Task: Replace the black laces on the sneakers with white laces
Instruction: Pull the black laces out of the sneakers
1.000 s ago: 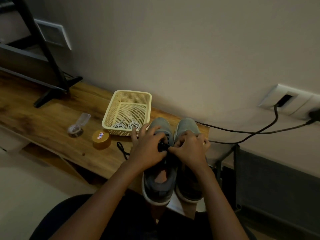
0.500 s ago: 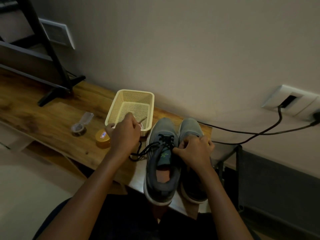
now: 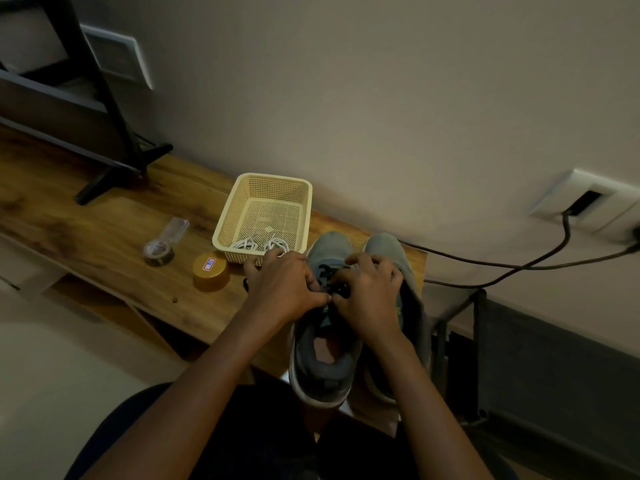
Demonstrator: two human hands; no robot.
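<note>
At the table's end: my left hand (image 3: 287,289) and right hand (image 3: 370,299) meet over a pair of grey fabric sneakers (image 3: 322,372) with pale soles. They stand side by side with toes to the beige wall and heels at the near edge of the brown wooden tabletop (image 3: 104,230).

The table's right edge runs just past my right fingers. Beyond it hang a black power cable (image 3: 519,266) and a dark metal frame (image 3: 479,341). Bare wood opens out to the left of my left fingers, well apart from them. It stretches past a round gold-lidded tin (image 3: 210,271) and a roll of clear tape (image 3: 159,252) toward the foot of a black stand (image 3: 114,168).

Just ahead of my left fingertips sits a cream plastic mesh basket (image 3: 227,216). Two coiled white laces (image 3: 246,244) lie along its near wall, and the rest of its floor is bare.

The black lace (image 3: 341,293) is threaded in the left-hand sneaker, directly under my hands. Both thumbs and forefingers are curled and pinching it where they meet over the tongue. Short stretches of it show between my knuckles, and a dark loop (image 3: 246,284) pokes out on the wood beside my left little finger. The right-hand sneaker lies mostly beneath my right palm, so I cannot tell how it is laced.
</note>
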